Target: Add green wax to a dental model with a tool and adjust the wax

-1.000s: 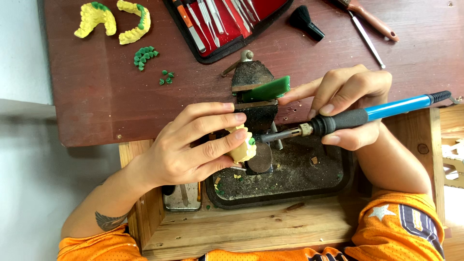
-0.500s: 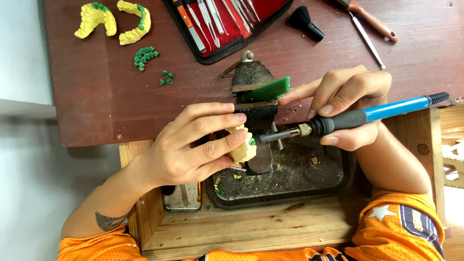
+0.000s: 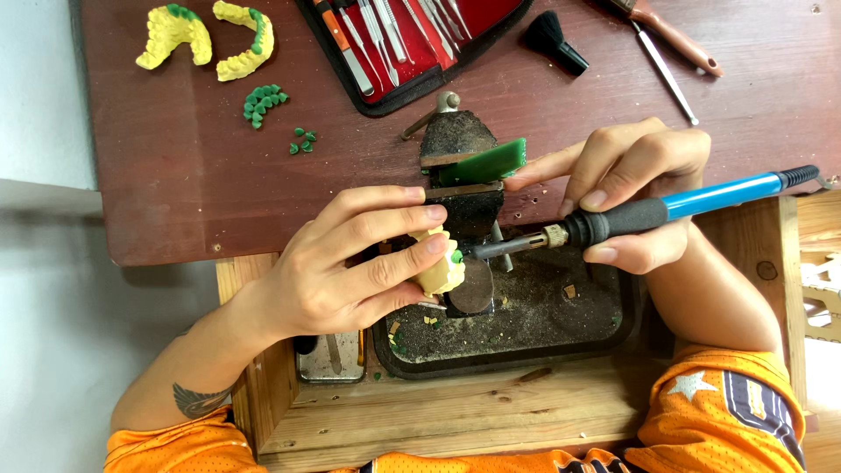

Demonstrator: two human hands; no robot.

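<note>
We're looking straight down at the workbench. Our left hand (image 3: 346, 271) is curled closed around a small pale-yellow dental cast (image 3: 441, 267) with a speck of green wax on it, fingers on top and thumb beneath, holding it over the dark, dusty metal tray (image 3: 561, 320) set into the open wooden drawer (image 3: 455, 412). Our right hand (image 3: 635, 188) is wrapped around a blue-handled electric heating tool with a black foam grip (image 3: 666, 210), thumb and middle fingers closed on the grip while the index finger stretches out to touch a flat green wax slab (image 3: 486, 162). That slab lies on a small dark bench block (image 3: 460, 166) at the table's front edge. The tool's metal tip points left and meets the cast right at the green speck.

Up on the reddish-brown wooden table (image 3: 175, 175), far left, two yellow horseshoe-shaped jaw models with green patches (image 3: 210, 35) lie side by side, and just below them a cluster of small green wax teeth (image 3: 263, 103), with a few loose ones nearby. At top centre lies an open black case with red lining (image 3: 412, 35), metal hand instruments lined up inside. To its right is a small black brush (image 3: 554, 39), then a slim metal pick (image 3: 666, 74) beside a wooden-handled tool (image 3: 670, 31). Orange sleeves (image 3: 727, 420) frame the bottom edge.
</note>
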